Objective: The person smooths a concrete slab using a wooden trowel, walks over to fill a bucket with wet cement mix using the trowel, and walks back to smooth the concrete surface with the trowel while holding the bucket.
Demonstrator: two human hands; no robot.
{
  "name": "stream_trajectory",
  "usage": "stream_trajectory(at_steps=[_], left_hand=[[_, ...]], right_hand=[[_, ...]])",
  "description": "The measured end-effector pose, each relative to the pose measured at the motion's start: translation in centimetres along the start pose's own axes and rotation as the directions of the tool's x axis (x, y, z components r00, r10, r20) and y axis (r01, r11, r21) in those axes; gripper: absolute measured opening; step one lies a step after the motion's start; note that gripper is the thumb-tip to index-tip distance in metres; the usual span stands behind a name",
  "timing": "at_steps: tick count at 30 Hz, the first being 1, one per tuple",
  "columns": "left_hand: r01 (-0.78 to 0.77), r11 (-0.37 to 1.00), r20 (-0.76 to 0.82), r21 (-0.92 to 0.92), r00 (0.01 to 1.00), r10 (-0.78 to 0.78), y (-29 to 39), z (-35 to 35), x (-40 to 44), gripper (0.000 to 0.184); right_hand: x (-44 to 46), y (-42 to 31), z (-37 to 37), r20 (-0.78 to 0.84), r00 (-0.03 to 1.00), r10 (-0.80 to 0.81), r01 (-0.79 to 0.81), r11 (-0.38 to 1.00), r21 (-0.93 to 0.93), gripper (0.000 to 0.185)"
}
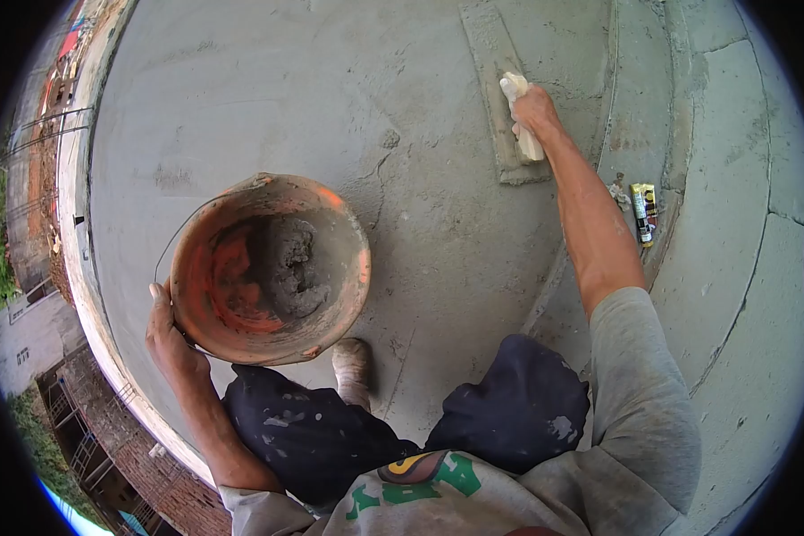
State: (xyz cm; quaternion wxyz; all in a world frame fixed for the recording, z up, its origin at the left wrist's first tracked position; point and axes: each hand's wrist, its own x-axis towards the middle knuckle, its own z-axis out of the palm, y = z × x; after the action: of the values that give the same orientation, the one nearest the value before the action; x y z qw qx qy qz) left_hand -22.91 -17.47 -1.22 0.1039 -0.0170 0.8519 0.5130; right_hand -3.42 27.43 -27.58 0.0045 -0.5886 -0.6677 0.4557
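Observation:
An orange bucket (pixel 214 304), caked with grey mortar, is tilted so its mouth faces me. My left hand (pixel 173 338) grips its near left rim, thumb up along the outside. A lump of wet mortar (pixel 297 268) lies inside it. My right hand (pixel 534 109) is closed round the pale handle of a long plastering float (pixel 487 40). The float's flat, cement-smeared blade rests against the grey cement surface (pixel 268 98). The bucket's thin wire handle curves along its far left side.
A yellow and black packet (pixel 643 214) lies right of my forearm, beside small crumbs of debris (pixel 618 192). Cracked slabs (pixel 732 295) run along the right. A pale ledge (pixel 85 268) bounds the left, with brickwork (pixel 143 447) beyond. My shoe (pixel 353 364) is below the bucket.

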Motion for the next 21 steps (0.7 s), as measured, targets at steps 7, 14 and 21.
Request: stream_trajectory(at_steps=[7,14,21], left_hand=[[0.011,0.991,-0.130,-0.133,0.991,-0.029,-1.7,-1.9,1.3,0.047],[-0.048,0.986,-0.234,-0.163,0.972,0.009,-2.2,-0.7,0.6,0.044],[-0.055,0.978,-0.303,-0.201,0.953,-0.008,-2.2,-1.5,0.7,0.042]], right_hand=[[-10.4,2.9,7.4,0.365,0.883,-0.296,0.408,0.868,-0.283,0.051],[-20.1,8.7,7.7,0.622,0.732,-0.279,0.526,0.812,-0.255,0.049],[-22.9,7.3,4.8,0.380,0.752,-0.539,0.625,0.766,-0.151,0.041]])
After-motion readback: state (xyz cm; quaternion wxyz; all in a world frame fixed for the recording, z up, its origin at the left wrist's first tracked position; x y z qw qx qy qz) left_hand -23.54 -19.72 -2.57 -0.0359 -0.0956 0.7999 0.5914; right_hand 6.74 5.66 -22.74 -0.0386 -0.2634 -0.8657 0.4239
